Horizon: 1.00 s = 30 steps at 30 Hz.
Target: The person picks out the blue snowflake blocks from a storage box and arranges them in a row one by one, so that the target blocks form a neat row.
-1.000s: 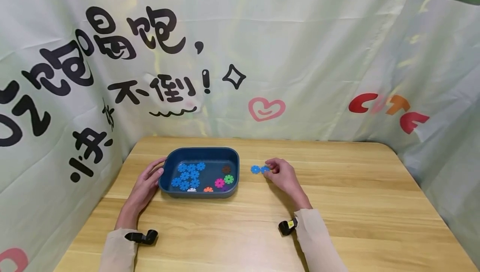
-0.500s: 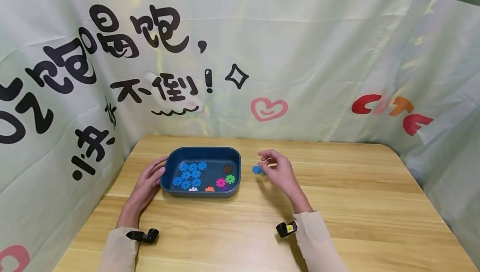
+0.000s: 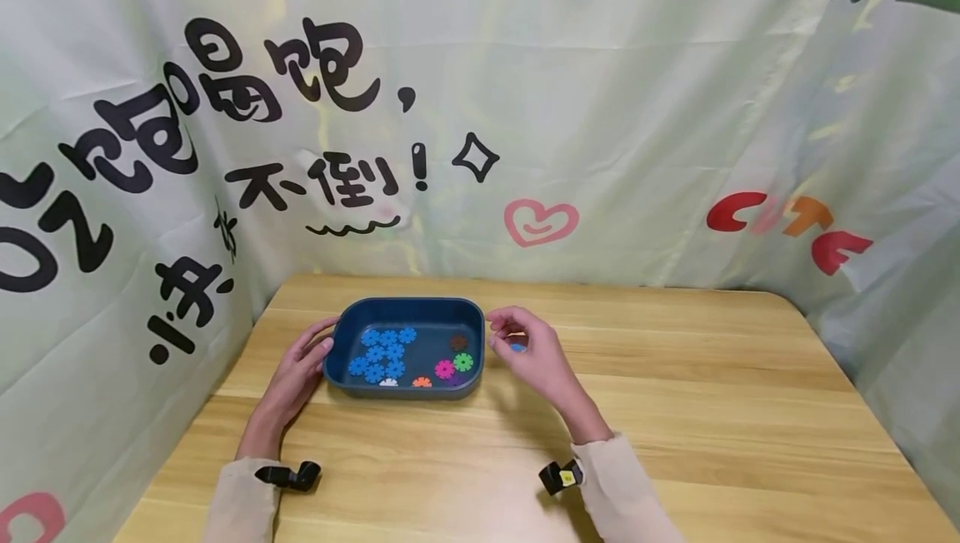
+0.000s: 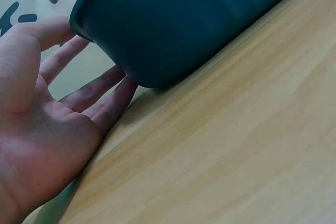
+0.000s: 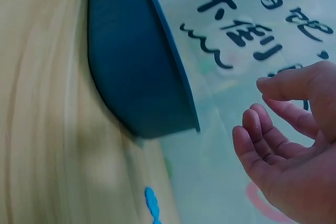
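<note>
A dark blue rectangular tray stands on the table with notched plastic discs inside. Several blue discs lie together at its left. My left hand rests at the tray's left end; in the left wrist view its extended fingers touch the outer wall, with the thumb at the rim. Just off the right end hovers my right hand, fingers loosely bent, and the right wrist view shows nothing between thumb and fingertips. Behind that hand, mostly hidden, blue discs lie on the table.
Inside the tray's right part are a brown disc, a green disc and a pink disc. An orange disc and a white disc show by the near wall. A printed curtain hangs behind the wooden table.
My right hand has let go of a blue disc, lifted, and moved left to the tray's right end. The left hand stays at the tray. The head view has shifted slightly.
</note>
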{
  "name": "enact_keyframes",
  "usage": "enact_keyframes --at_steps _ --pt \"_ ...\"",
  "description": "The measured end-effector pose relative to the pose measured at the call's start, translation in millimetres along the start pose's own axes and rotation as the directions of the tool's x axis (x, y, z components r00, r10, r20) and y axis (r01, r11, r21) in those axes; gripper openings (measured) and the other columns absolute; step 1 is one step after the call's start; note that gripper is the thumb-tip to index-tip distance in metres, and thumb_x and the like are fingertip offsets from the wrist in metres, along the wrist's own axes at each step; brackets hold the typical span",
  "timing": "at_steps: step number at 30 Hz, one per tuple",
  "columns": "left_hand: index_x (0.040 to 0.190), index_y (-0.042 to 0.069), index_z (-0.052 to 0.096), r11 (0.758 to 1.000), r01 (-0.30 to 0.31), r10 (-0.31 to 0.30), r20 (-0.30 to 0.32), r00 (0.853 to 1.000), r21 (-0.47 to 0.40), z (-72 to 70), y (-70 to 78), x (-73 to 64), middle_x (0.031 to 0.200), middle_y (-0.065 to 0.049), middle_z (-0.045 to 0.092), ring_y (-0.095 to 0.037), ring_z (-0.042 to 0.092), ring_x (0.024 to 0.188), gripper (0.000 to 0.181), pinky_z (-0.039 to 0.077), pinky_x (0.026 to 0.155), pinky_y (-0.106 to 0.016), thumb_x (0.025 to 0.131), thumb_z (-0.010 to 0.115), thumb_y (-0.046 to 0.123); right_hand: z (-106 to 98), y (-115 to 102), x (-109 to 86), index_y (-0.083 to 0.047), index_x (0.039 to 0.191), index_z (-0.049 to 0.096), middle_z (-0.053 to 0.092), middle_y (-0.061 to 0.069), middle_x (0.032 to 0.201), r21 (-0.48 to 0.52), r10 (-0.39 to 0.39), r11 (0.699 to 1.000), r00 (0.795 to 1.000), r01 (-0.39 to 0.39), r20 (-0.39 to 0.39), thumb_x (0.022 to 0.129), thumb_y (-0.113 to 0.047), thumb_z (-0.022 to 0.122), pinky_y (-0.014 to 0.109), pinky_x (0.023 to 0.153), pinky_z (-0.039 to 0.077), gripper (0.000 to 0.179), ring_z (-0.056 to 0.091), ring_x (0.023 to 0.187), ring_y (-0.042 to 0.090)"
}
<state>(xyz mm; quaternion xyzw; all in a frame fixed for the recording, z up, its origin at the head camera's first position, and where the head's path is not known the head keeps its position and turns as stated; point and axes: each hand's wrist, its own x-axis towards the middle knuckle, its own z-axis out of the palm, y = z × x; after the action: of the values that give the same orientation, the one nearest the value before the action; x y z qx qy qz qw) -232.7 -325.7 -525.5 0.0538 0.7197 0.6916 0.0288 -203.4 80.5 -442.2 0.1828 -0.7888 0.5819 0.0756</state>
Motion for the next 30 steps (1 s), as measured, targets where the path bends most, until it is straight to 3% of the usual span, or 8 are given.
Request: enact_keyframes --at_steps 6,13,16,22,30 --pt "0.158 0.011 0.037 1.0 0.004 -0.004 0.0 1.0 -0.003 1.2 -1.5 -1.2 0.16 -0.018 0.033 -0.021 0.043 0.136 0.054 0.047 0.099 -0.02 0.11 0.051 0.029 21 -4 -3.3 -0.01 0.123 0.068 0.066 0.009 0.108 0.044 -0.038 0.999 0.991 0.032 0.129 0.095 -0.003 0.072 0.04 0.089 0.056 0.029 0.063 0.097 0.024" --pt "0.158 0.012 0.038 1.0 0.006 -0.006 -0.006 1.0 -0.01 0.2 -0.2 0.4 0.16 -0.015 0.034 -0.018 0.043 0.135 0.053 0.047 0.099 -0.02 0.11 0.051 0.029 47 -5 7.7 -0.01 0.122 0.068 0.066 0.006 0.107 0.046 -0.052 0.998 0.978 0.044 0.201 0.096 -0.003 0.071 0.035 0.085 0.056 0.027 0.064 0.095 0.021" --pt "0.158 0.012 0.038 1.0 0.013 -0.013 -0.006 1.0 -0.008 -0.1 0.2 0.6 0.16 -0.015 0.033 -0.019 0.042 0.135 0.054 0.047 0.098 -0.02 0.109 0.051 0.03 57 -5 14.2 -0.01 0.123 0.067 0.065 0.004 0.108 0.011 -0.036 0.999 0.968 0.034 0.249 0.096 -0.005 0.071 0.033 0.086 0.056 0.027 0.063 0.096 0.018" --pt "0.158 0.013 0.038 1.0 0.014 -0.014 -0.007 1.0 -0.001 -0.3 -0.2 0.2 0.159 -0.015 0.034 -0.021 0.042 0.135 0.054 0.047 0.098 -0.02 0.109 0.052 0.031 73 -6 24.3 -0.007 0.122 0.067 0.064 0.014 0.111 -0.085 -0.018 0.995 0.943 0.049 0.334 0.098 -0.006 0.07 0.026 0.082 0.054 0.025 0.061 0.095 0.018" --pt "0.159 0.013 0.038 1.0 0.02 -0.02 -0.011 1.0 0.007 1.0 0.2 0.1 0.161 -0.016 0.031 -0.023 0.039 0.138 0.054 0.046 0.098 -0.018 0.109 0.051 0.031 92 -4 36.9 -0.005 0.12 0.068 0.066 0.016 0.111 -0.132 0.02 0.99 0.912 0.037 0.409 0.097 -0.004 0.07 0.025 0.083 0.052 0.024 0.06 0.093 0.016"
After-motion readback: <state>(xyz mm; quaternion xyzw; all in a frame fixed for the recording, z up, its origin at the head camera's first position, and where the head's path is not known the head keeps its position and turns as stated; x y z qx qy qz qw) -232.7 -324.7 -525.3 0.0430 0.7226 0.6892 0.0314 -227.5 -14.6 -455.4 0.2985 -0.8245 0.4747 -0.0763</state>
